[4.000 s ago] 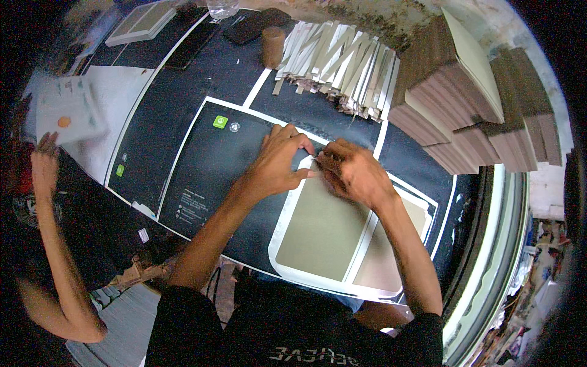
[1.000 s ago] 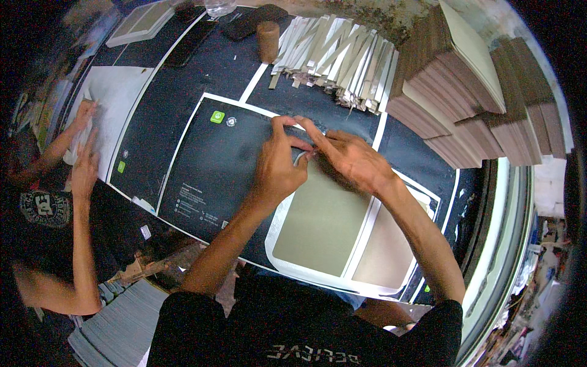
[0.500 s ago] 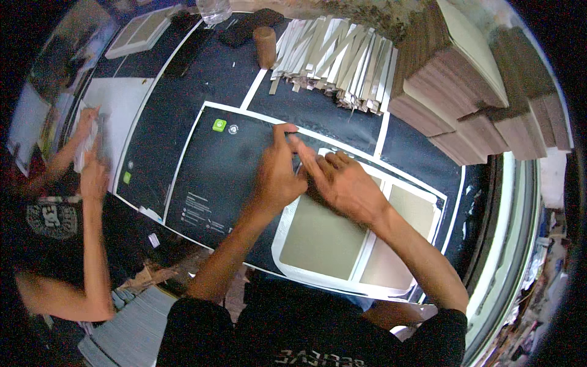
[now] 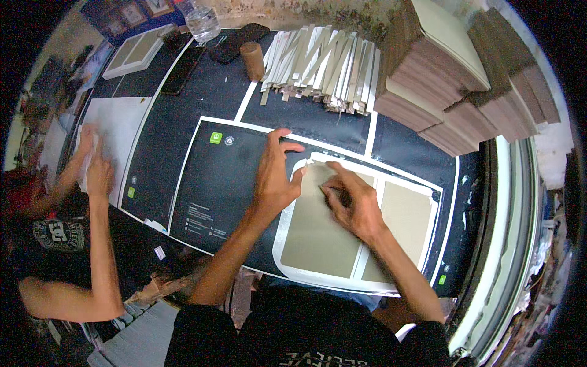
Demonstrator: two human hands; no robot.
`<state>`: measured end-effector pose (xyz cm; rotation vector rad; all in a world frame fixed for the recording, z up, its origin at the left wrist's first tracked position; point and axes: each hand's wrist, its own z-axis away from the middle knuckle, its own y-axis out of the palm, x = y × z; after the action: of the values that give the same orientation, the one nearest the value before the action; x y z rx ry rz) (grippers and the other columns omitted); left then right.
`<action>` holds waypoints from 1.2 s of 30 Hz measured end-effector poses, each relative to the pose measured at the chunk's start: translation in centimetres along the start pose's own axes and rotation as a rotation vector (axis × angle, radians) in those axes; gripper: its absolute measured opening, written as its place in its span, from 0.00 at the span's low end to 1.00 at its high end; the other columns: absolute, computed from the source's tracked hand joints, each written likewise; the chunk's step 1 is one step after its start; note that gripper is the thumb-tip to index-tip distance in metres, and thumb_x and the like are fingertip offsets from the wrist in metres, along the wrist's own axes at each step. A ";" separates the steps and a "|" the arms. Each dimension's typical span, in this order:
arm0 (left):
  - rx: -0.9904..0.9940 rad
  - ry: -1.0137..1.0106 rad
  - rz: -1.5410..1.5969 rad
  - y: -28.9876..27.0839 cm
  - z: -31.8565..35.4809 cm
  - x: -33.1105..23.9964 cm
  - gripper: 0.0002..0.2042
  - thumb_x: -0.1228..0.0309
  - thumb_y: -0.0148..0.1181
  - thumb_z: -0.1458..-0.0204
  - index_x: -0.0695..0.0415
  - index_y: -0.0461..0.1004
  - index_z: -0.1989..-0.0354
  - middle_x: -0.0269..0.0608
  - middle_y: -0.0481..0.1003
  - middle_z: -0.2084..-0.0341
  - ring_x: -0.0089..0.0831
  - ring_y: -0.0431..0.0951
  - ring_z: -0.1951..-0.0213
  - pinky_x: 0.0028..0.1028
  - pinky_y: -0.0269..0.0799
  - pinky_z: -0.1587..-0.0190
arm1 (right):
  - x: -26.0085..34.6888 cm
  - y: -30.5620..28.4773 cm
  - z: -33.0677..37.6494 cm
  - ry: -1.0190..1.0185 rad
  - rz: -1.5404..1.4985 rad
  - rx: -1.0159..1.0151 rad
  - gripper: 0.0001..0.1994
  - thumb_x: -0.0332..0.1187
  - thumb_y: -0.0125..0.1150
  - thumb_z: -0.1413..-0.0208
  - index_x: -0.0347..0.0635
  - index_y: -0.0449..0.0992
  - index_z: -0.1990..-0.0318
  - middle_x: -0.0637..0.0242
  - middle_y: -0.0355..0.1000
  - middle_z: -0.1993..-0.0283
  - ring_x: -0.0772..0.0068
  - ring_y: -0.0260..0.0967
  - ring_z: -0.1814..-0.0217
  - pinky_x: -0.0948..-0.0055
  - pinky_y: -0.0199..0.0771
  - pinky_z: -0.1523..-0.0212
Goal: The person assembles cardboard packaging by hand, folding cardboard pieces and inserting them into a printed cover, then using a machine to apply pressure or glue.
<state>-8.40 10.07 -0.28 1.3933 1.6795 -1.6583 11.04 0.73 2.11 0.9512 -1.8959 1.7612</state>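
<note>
A sheet with a black printed face lies on the table, and two grey-brown boards rest on it: a larger one and one to its right. White paper edges are folded in around them, with a strip between. My left hand is at the larger board's far left corner, its thumb at the white folded edge and its fingers spread, holding nothing. Over the board's far part, my right hand has its index finger stretched to the far edge and its thumb apart, with nothing visible between them.
Behind the sheet lies a heap of narrow pale strips beside a brown cylinder. Stacked boards rise at the far right. A clear bottle stands at the back. On the left, another person's hands work over a white sheet.
My hands, close together at the corner before, are now apart. The right one has drawn back and right over the board; the left stays near the corner. The view has shifted slightly.
</note>
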 end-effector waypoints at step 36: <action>-0.050 -0.122 0.071 -0.3 0.7 -0.1 0.34 0.83 0.66 0.53 0.62 0.56 0.36 0.50 0.80 0.59 0.46 0.80 0.58 0.42 0.75 0.53 | -1.2 -2.3 -8.9 -0.323 0.170 0.378 0.19 0.21 0.61 0.48 0.34 0.78 0.46 0.50 0.73 0.50 0.43 0.75 0.49 0.53 0.77 0.48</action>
<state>-8.81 9.41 -0.21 1.2865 1.5747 -1.6171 11.99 9.75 4.25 1.3089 -1.9121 2.2355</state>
